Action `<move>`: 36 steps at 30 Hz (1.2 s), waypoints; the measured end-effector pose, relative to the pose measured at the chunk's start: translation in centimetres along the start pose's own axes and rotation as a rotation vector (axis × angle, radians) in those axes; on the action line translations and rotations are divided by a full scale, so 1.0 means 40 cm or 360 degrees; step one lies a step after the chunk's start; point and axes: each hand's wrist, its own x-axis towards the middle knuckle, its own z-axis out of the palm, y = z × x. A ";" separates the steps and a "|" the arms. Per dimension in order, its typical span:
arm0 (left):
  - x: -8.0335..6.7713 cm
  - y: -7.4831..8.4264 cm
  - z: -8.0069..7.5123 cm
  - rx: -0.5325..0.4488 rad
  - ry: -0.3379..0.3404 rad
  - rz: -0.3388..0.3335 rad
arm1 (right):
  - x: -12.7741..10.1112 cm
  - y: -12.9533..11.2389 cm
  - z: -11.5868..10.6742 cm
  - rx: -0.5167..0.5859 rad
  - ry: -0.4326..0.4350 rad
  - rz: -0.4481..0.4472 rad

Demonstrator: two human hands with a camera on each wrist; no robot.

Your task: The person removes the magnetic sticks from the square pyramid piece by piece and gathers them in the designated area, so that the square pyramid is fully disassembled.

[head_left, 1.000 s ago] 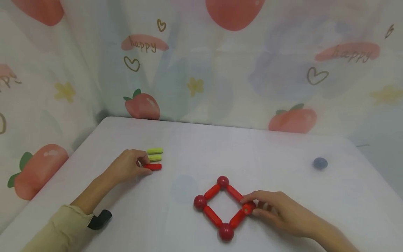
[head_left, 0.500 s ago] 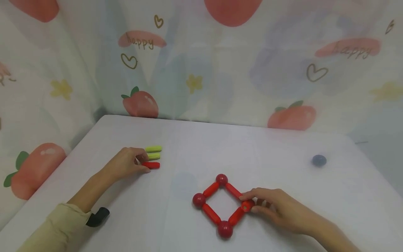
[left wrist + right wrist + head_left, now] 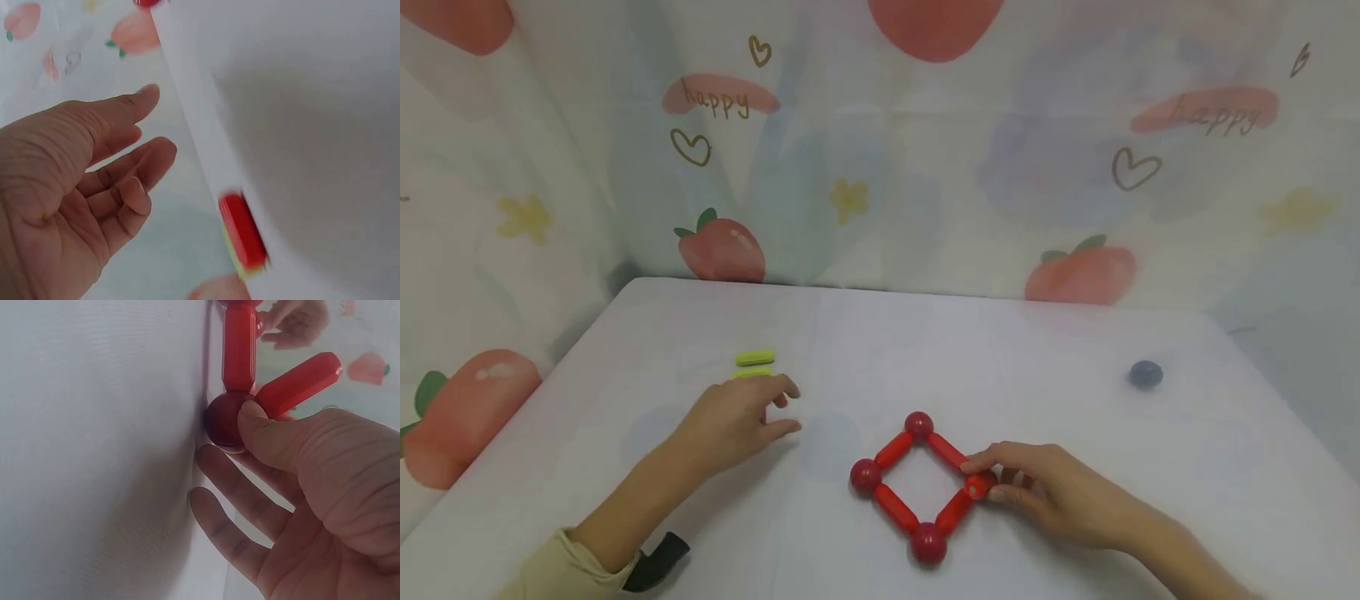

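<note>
A red diamond made of sticks and balls lies flat on the white table. My right hand pinches the red ball at the diamond's right corner. In the right wrist view the thumb presses on that ball, with two red sticks running off from it. My left hand hovers with relaxed fingers and holds nothing, to the left of the diamond. Two yellow-green sticks lie just beyond it. A loose red stick lies on the table in the left wrist view, apart from the fingers.
A small blue-grey ball sits alone at the far right of the table. A printed curtain with peaches hangs behind and to the left. A black strap shows at my left sleeve.
My left hand let go of the loose red stick and moved right, nearer the diamond, with its fingers now spread. My right hand kept its pinch on the corner ball.
</note>
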 end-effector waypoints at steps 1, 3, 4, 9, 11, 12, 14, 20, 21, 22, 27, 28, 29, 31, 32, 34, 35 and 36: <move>0.005 0.019 0.010 -0.0056 -0.0021 0.0040 | 0.002 -0.001 0.000 -0.0001 -0.0001 0.0008; 0.015 0.052 0.029 -0.0154 -0.0065 0.0113 | 0.007 -0.004 0.002 -0.0009 0.0001 0.0022; 0.020 0.067 0.039 -0.0200 -0.0092 0.0139 | 0.010 -0.006 0.003 -0.0012 -0.0002 0.0039; 0.044 0.120 0.073 -0.0348 -0.0122 0.0285 | 0.021 -0.016 0.006 -0.0043 -0.0022 0.0147; 0.053 0.134 0.083 -0.0368 -0.0103 0.0339 | 0.023 -0.019 0.008 -0.0067 -0.0017 0.0178; 0.057 0.139 0.088 -0.0374 -0.0089 0.0360 | 0.024 -0.020 0.008 -0.0082 -0.0013 0.0194; 0.065 0.150 0.094 -0.0393 -0.0069 0.0378 | 0.027 -0.023 0.009 -0.0105 0.0002 0.0225; 0.079 0.182 0.102 -0.0504 -0.0102 0.0370 | 0.042 -0.035 0.015 -0.0199 0.0117 0.0299; 0.081 0.188 0.104 -0.0531 -0.0129 0.0364 | 0.046 -0.036 0.017 -0.0204 0.0135 0.0315; 0.082 0.193 0.106 -0.0558 -0.0161 0.0350 | 0.049 -0.037 0.019 -0.0203 0.0146 0.0330; 0.093 0.209 0.115 -0.0659 -0.0255 0.0293 | 0.063 -0.036 0.023 -0.0159 0.0193 0.0355; 0.096 0.211 0.116 -0.0668 -0.0263 0.0279 | 0.065 -0.036 0.023 -0.0153 0.0199 0.0351; 0.100 0.212 0.117 -0.0673 -0.0271 0.0266 | 0.066 -0.036 0.023 -0.0150 0.0207 0.0353; 0.107 0.213 0.119 -0.0688 -0.0289 0.0245 | 0.068 -0.037 0.024 -0.0140 0.0219 0.0350; 0.111 0.213 0.121 -0.0698 -0.0301 0.0235 | 0.068 -0.038 0.025 -0.0133 0.0221 0.0351; 0.118 0.212 0.124 -0.0724 -0.0324 0.0232 | 0.070 -0.039 0.027 -0.0118 0.0230 0.0345; 0.121 0.212 0.125 -0.0736 -0.0332 0.0236 | 0.070 -0.040 0.028 -0.0111 0.0232 0.0345; 0.124 0.211 0.127 -0.0750 -0.0338 0.0244 | 0.071 -0.040 0.029 -0.0107 0.0234 0.0345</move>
